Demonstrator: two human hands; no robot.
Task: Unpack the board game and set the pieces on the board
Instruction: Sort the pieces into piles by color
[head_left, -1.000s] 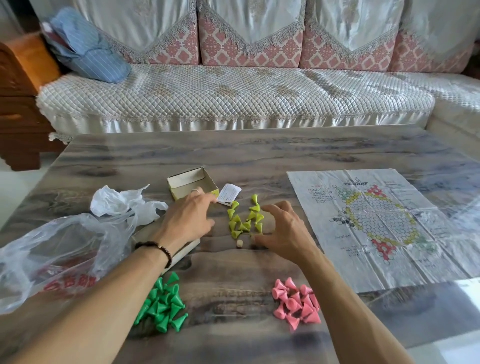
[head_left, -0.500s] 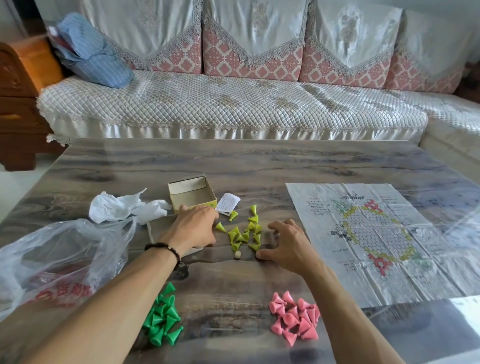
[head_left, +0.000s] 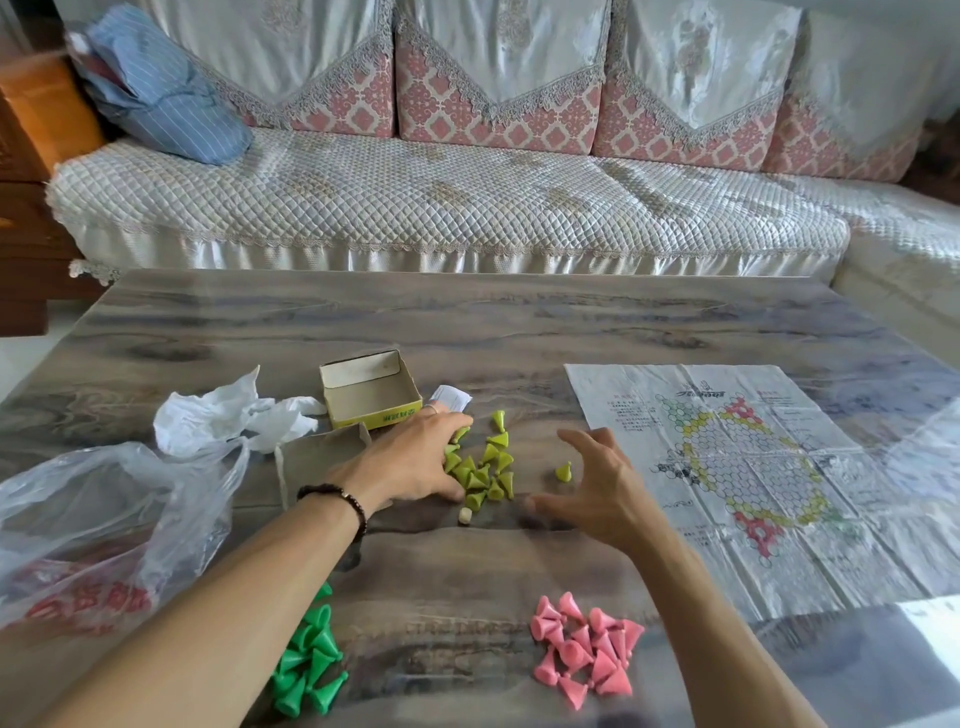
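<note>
A quilted sofa (head_left: 441, 208) with pink-patterned cushions (head_left: 493, 93) stands behind the glossy wood-grain table (head_left: 467, 322).

No text can be read: red characters on the clear plastic bag (head_left: 88, 603) at lower left, dark print on the yellow cardboard box (head_left: 387, 415) and the paper game board (head_left: 727, 467) stay illegible

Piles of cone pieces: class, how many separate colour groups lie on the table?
3. The yellow-green pile lies between the hands, the dark green pile near the left forearm, which may hide some, and the pink pile at front centre.
</note>
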